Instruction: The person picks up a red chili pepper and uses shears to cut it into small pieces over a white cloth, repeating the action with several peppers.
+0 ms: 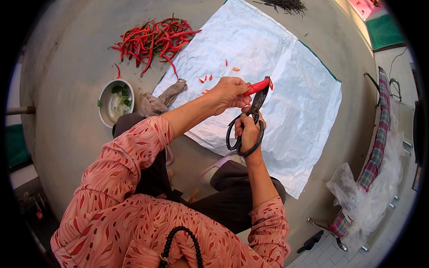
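My left hand (231,93) pinches a red chili pepper (258,87) above a white woven plastic sheet (295,110). In my right hand (250,132) is a pair of black-handled scissors (257,104), its dark blades at the pepper's far end. A cut slice (271,84) shows right at the blade tips. Several red chili pieces (236,69) lie scattered on the sheet, beyond my left forearm. At the sheet's far left edge, a heap of whole red chilies (157,40) rests mostly on the bare floor, with one chili reaching onto the sheet.
A metal bowl (131,100) holding green scraps stands left on the concrete floor (73,83), beside a crumpled brown cloth (156,104). Dark thin stalks (288,5) lie at the top. Rightward is a bench with a plaid cushion (377,147) and clear plastic film (378,201).
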Tool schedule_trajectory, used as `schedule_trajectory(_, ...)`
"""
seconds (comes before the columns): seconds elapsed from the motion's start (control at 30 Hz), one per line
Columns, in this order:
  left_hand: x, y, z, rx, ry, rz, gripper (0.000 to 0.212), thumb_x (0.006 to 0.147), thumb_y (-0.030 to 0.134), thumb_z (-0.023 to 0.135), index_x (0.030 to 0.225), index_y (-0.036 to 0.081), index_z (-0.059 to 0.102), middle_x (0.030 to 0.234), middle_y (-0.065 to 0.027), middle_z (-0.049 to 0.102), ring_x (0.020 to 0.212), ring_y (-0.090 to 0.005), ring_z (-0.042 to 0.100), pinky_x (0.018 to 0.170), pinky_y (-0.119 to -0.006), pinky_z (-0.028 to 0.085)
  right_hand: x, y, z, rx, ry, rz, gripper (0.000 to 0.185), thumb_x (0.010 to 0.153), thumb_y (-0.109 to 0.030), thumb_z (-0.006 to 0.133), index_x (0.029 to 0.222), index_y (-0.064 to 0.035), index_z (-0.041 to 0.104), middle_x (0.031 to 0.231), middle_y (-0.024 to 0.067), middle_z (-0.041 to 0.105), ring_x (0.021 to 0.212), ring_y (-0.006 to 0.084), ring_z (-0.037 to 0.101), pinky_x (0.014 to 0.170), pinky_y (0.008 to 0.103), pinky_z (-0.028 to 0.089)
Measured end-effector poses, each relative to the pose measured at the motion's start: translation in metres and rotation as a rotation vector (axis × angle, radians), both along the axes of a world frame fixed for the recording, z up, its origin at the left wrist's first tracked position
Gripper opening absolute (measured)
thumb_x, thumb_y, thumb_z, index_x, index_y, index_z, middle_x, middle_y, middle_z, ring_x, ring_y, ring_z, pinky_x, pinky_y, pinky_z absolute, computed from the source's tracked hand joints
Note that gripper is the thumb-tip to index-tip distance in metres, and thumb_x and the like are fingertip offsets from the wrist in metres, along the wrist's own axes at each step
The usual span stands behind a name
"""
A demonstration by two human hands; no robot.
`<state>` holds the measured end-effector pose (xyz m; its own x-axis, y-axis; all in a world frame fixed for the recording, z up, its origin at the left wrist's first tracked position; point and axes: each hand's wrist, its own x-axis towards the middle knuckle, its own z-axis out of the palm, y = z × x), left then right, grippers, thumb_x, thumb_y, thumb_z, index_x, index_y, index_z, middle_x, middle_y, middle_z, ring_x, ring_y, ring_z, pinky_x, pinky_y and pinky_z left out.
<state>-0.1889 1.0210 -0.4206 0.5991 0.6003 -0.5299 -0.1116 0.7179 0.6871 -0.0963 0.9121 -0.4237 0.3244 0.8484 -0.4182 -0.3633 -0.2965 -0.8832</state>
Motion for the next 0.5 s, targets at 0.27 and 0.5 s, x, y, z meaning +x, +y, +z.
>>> schedule_trajectory(0.27, -0.002, 0.002, -0.002, 0.063, -0.07, 0.015, 0.019, 0.089, 0.014, 0.051, 0.096, -0.003, 0.054, 0.082, -0.0112, 0.063, 0.061, -0.0107, 0.06, 0.057, -0.02, 0.051, 0.003, 0.001, 0.0, -0.01, -0.029, -0.025, 0.019, 0.076, -0.006, 0.048, 0.093, 0.001, 0.046, 0.055, 0.0073, 0.051, 0.04, 0.0102, 0.044, 0.037, 0.0223, 0.035)
schedule_trajectory(0.5, -0.001, 0.003, -0.006, -0.041, -0.063, -0.021, 0.022, 0.09, 0.014, 0.046, 0.096, -0.006, 0.055, 0.071, -0.009, 0.062, 0.049, -0.0077, 0.055, 0.043, -0.017, 0.045, -0.001, 0.003, -0.007, 0.033, -0.011, 0.049, 0.03, 0.07, -0.005, 0.05, 0.098, 0.0034, 0.043, 0.065, 0.0097, 0.053, 0.051, 0.0129, 0.049, 0.047, 0.0249, 0.041)
